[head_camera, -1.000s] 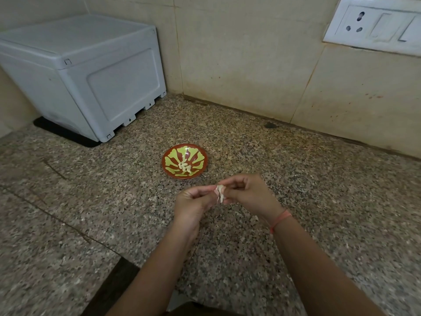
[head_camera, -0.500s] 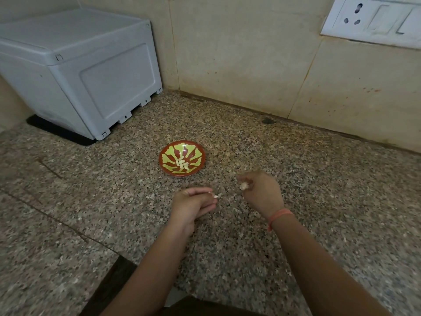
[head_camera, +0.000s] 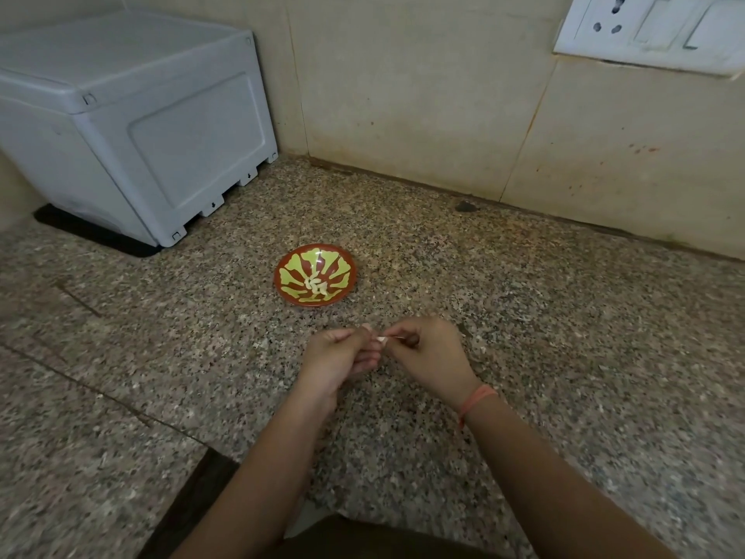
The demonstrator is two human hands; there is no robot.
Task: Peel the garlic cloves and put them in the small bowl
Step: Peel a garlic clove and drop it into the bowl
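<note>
Speckled granite counter (head_camera: 564,357) across the whole near and middle ground, butted at its far edge against a beige tiled wall (head_camera: 403,94). At far left, a grey plastic box (head_camera: 141,115) on a black mat (head_camera: 80,232), set into the corner. High at far right on the wall, a white switch plate (head_camera: 653,30) with a socket. Two bare forearms reaching in from the near edge, meeting above the counter's middle. Left hand (head_camera: 336,359) and right hand (head_camera: 431,357) fingertip to fingertip, fingers of both curled inward, thumb and forefinger of each pinching the one small pale clove (head_camera: 382,339) between them; slightly blurred, so no telling how much skin remains on it. Just beyond the hands, a shade to the left and apart from them, a small red bowl (head_camera: 290,256) with a yellow-green leaf pattern, upright on the counter. An orange band (head_camera: 475,399) round the right wrist. In the bowl's centre, a little heap of peeled cloves (head_camera: 316,285), pale against the glaze
</note>
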